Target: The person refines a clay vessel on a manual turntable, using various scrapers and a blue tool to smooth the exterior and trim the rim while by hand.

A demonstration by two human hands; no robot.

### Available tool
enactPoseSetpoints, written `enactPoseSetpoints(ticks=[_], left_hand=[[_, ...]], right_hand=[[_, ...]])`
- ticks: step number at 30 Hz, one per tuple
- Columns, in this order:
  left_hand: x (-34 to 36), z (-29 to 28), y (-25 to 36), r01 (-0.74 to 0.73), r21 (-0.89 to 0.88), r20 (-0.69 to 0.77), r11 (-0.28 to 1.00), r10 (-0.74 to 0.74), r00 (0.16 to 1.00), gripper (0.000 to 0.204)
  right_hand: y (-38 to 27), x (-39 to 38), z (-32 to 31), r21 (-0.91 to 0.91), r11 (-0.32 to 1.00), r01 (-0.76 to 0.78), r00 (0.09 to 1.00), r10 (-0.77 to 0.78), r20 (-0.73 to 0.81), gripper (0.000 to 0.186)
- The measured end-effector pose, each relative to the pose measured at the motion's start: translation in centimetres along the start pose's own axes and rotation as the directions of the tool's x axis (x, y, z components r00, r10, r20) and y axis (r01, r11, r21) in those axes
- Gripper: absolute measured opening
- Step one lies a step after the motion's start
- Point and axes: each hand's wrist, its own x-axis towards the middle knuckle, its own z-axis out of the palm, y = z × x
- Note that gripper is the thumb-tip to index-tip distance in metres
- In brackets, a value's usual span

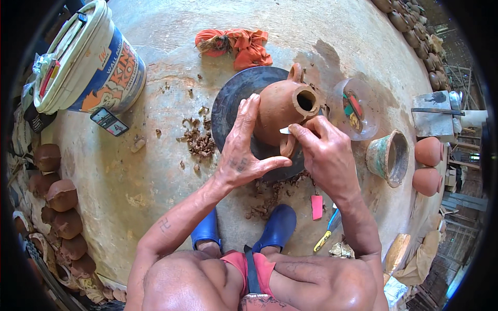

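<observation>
A reddish-brown clay jug (272, 116) lies tilted on a dark round turntable (225, 111), its round mouth facing up and to the right. One looped handle (296, 73) stands out at its far side, and another clay projection (287, 146) shows at the near side. My left hand (238, 158) is spread out, fingers resting along the jug's left side and thumb reaching below it. Pinched in my right hand (326, 153) is a small pale scraper (285, 130), its tip at the jug's near side, just below the mouth. My right fingers hide part of the tool.
Clay shavings (199, 141) lie left of and below the turntable. A clear bowl (369, 115) with small tools and a green-stained pot (386, 158) stand right. An orange cloth (249, 46) lies beyond; a paint bucket (111, 67) and phone (109, 122) are left. Pliers (327, 231) lie near.
</observation>
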Motion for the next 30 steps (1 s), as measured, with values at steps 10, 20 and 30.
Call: enactPoseSetpoints(ticks=[10, 20, 30], left_hand=[[-0.7, 1.6, 0.9, -0.038, -0.001, -0.143, 0.999, 0.037, 0.989, 0.147], [-1.4, 2.9, 0.9, -0.039, 0.000, -0.137, 0.999, 0.039, 0.990, 0.150], [-1.0, 2.9, 0.3, -0.067, 0.102, -0.176, 0.993, 0.084, 0.981, 0.153]], right_hand=[[-2.6, -2.5, -1.6, -0.057, 0.998, 0.016, 0.995, -0.010, 0.103, 0.024], [0.1, -1.1, -0.5, -0.088, 0.995, 0.054, 0.997, -0.058, -0.049, 0.033], [-2.5, -5.4, 0.1, -0.055, 0.997, 0.049, 0.999, -0.050, -0.016, 0.033]])
